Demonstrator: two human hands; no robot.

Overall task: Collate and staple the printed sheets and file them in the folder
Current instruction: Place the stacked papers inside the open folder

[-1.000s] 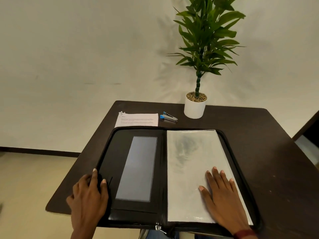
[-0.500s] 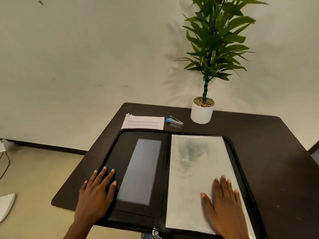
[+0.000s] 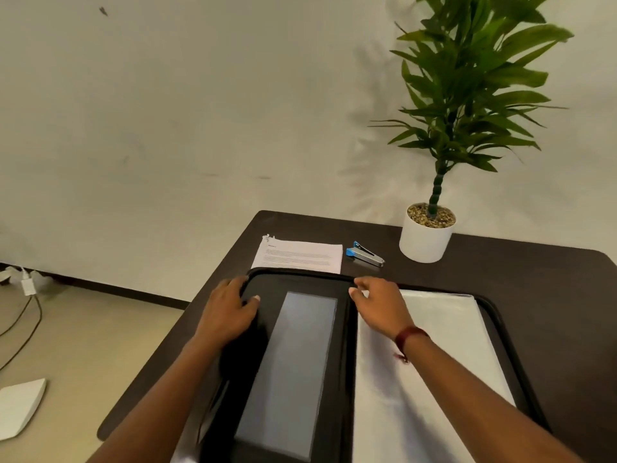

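Folder (image 3: pixel 345 379) lies open flat on the dark desk (image 3: pixel 551 295), spine running 12 to 6. Its left half is black w/ a tall grey clear pocket (image 3: pixel 293 362). The right half carries pale plastic sleeves (image 3: pixel 444 345).

L hand (image 3: pixel 227 312) is at the folder's far-left corner, approx 11 o'clock of the folder. The grip is curled: fingers wrap over the rounded rim, thumb pressed on the black inner face, so it holds the folder corner.

R hand (image 3: pixel 380 305) sits at the far edge by the spine, 12 o'clock of the folder. Knuckles are raised, fingers bent down toward the rim, thumb tip touching the spine strip. Can't tell if this grip pinches anything or just rests there. A dark red wristband (image 3: pixel 409 337) is on that wrist. Both forearms cross the folder from 6 o'clock.

Printed sheets (image 3: pixel 300 257) lie flat on the desk just beyond the folder's left half at 12 o'clock, outside the folder, near edge tucked behind the rim. A fastening shows at their far-left corner, too small to make out.

Stapler (image 3: pixel 365 255), blue and silver, is just beside the sheets at their 3 o'clock, apart from both hands. White plant pot (image 3: pixel 424 240) stands upright at approx 1 o'clock of the folder, near the stapler, not touching.

On the floor at 9 o'clock: a cable (image 3: pixel 23 329) and a white flat object (image 3: pixel 20 406).
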